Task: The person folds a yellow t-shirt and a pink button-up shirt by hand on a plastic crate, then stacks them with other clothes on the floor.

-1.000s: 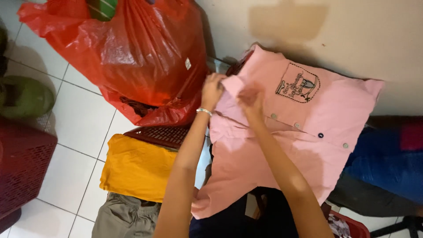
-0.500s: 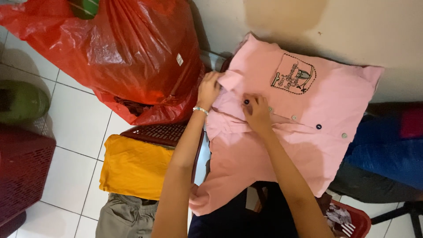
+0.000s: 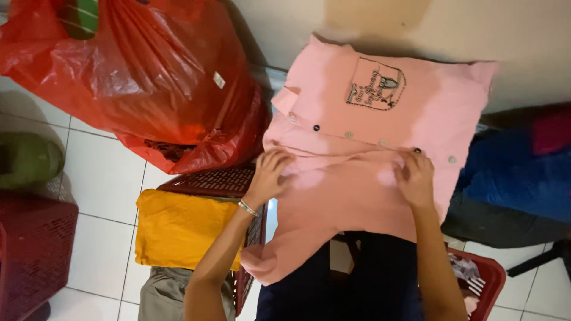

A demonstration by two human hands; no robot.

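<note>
Two hands press flat on one pink shirt, palms down and fingers spread, gripping nothing. The left hand [image 3: 269, 175] lies on the shirt's left part, just below the button placket; a thin bracelet [image 3: 247, 208] circles its wrist. The right hand [image 3: 414, 178] lies on the right part of the same fold line, fingertips touching the fabric beside a dark button. The hands are well apart, with a stretch of cloth between them.

The pink shirt [image 3: 369, 148] is spread front-up on a raised surface hidden beneath it. Its long axis runs across the picture from left to right: the collar end points left, toward the red bag, and the hem end points right. The button placket follows this axis. Seven buttons can be counted along it, two dark and five pale. One dark-outlined printed emblem [image 3: 375, 83] sits on the chest panel, above the placket. A sleeve hangs down below the left hand.

Left of the shirt, touching its collar end, stands one red plastic bag [image 3: 137, 77], full and crumpled. Below the bag and left of the shirt lies one folded yellow garment [image 3: 178, 229] on a dark red perforated basket [image 3: 217, 180]. One olive garment [image 3: 160, 294] lies below the yellow one. Right of the shirt is one blue cloth [image 3: 517, 172]. The white tiled floor [image 3: 101, 178] surrounds the bag.
</note>
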